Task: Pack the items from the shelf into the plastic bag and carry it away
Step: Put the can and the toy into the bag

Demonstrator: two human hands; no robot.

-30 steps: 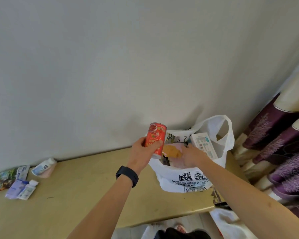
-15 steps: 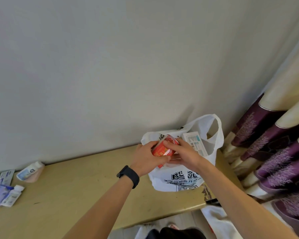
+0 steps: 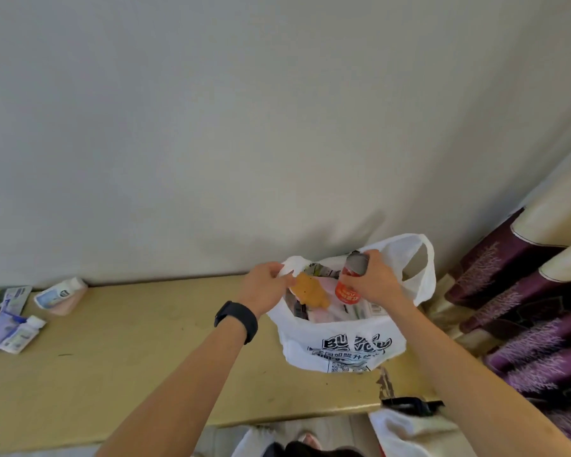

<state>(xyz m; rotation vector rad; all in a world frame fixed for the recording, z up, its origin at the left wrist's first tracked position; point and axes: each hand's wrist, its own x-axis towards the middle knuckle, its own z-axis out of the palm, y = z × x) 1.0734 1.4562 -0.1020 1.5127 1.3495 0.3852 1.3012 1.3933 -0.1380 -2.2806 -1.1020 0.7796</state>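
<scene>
Packing looked well under way but unfinished, by my reckoning. My right hand was curled round the red can, gripping it near its grey end and holding it tilted over the mouth of the white plastic bag, so that it could go down among what already lay inside. My left hand pinched the bag's rim at its nine o'clock side, fingers closed on the thin film. I judged that was to keep the mouth pulled wide, since such a bag slumps shut when nobody holds it. An orange item lay in the opening just beside the can, over printed packets I could not make out. The bag sat toward the three o'clock end of the shelf, near the wall, its far handle standing free. Off at nine o'clock, well apart from the bag, a white bottle lay on its side with a few small tubes near it; those had yet to be packed. The can was hard beside soft packets, so I thought it wanted lowering gently, lest it crush something or tip the bag toward the curtain.
</scene>
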